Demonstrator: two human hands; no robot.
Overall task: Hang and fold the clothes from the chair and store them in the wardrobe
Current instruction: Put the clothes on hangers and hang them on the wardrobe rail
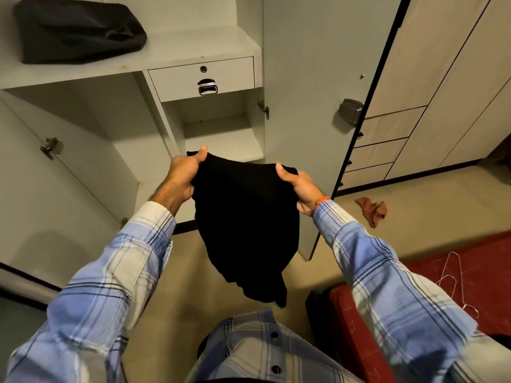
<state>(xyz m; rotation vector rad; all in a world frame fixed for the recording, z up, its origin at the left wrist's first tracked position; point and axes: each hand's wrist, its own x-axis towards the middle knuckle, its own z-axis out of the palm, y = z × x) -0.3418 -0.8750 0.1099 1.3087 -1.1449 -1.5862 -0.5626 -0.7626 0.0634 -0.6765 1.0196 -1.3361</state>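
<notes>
A black garment [246,219] hangs in the air in front of the open grey wardrobe [193,48]. My left hand [182,178] grips its upper left edge with the thumb on top. My right hand [300,189] grips the upper right edge the same way. The cloth droops between and below the hands, its lower end reaching toward my shirt. Behind it are the wardrobe's lower shelves [224,145] and a small drawer [201,77] with a metal handle. The chair is not in view.
A dark bag [77,31] lies on the upper shelf. The wardrobe's right door [318,92] stands open, as does the left door [41,189]. A reddish cloth [372,210] lies on the floor. Wire hangers [453,277] rest on a red mattress [414,286] at right.
</notes>
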